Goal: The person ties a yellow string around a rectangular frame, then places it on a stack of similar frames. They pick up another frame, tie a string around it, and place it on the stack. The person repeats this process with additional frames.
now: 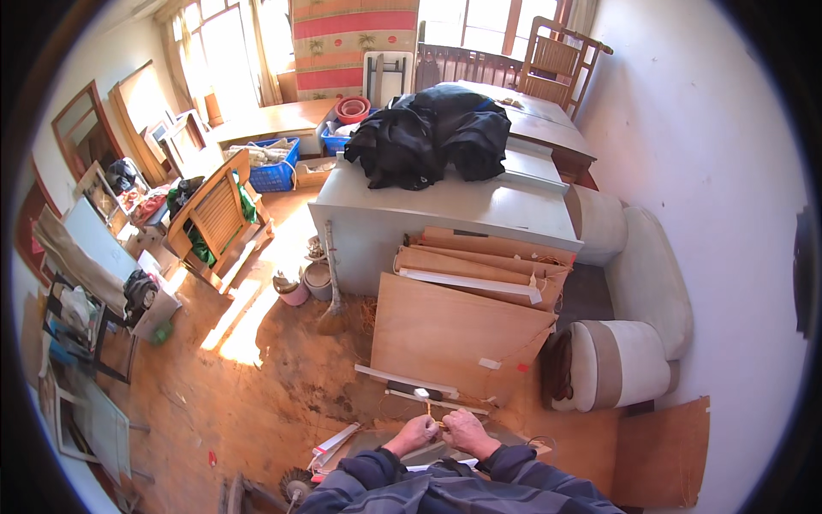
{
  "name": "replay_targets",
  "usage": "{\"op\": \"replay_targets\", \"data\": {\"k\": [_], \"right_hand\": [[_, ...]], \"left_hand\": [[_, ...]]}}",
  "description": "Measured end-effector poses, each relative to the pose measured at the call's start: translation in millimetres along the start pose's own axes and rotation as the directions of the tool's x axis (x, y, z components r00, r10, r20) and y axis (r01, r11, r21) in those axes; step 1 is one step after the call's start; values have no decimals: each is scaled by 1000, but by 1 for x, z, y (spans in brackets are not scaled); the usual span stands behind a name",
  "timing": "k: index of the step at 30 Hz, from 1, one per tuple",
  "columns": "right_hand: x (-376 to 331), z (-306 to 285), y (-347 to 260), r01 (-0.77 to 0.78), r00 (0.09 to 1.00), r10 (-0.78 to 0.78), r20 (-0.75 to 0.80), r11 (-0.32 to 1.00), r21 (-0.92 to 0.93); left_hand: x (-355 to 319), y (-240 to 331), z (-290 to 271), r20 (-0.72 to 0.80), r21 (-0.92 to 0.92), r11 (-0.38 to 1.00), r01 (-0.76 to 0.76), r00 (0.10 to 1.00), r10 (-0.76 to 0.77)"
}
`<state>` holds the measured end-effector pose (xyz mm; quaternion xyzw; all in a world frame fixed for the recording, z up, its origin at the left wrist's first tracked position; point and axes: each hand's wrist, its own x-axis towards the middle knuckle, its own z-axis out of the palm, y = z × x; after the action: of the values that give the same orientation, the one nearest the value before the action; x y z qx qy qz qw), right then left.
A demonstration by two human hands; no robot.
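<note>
While both of your hands meet just below the leaning plywood board (458, 338), left hand (413, 434) and right hand (467, 430) pinch a thin pale stick (425, 406); it looks light and brittle, so grip near its base.

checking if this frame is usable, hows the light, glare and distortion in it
Head view: windows at the top blow out white; a sun patch glares on the floor; strong fisheye bends the wall and cabinet edges, with a black rim at the corners; both hands are evenly lit but small, so the thin strip they hold lacks detail.
</note>
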<state>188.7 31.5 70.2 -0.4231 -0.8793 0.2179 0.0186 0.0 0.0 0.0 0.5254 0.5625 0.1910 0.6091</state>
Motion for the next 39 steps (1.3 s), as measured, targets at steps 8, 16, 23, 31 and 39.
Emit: {"op": "replay_targets", "data": {"k": [8, 16, 23, 31, 39], "right_hand": [[15, -18, 2, 80, 990, -113, 80, 938, 336], [-8, -21, -7, 196, 969, -247, 8, 788, 584], [-43, -39, 5, -541, 833, 156, 531, 436, 720], [-44, -50, 8, -459, 860, -43, 508, 369, 808], [-38, -73, 15, -540, 816, -53, 576, 288, 791]], "left_hand": [[-6, -3, -15, 77, -306, 951, -44, 995, 70], [-2, -23, -8, -10, 119, 988, -102, 994, 104], [-3, -13, 9, -57, 215, 946, -242, 964, 259], [-14, -14, -4, -86, -83, 996, -11, 996, 4], [-6, -13, 3, -307, 150, 953, -263, 904, 298]]}}
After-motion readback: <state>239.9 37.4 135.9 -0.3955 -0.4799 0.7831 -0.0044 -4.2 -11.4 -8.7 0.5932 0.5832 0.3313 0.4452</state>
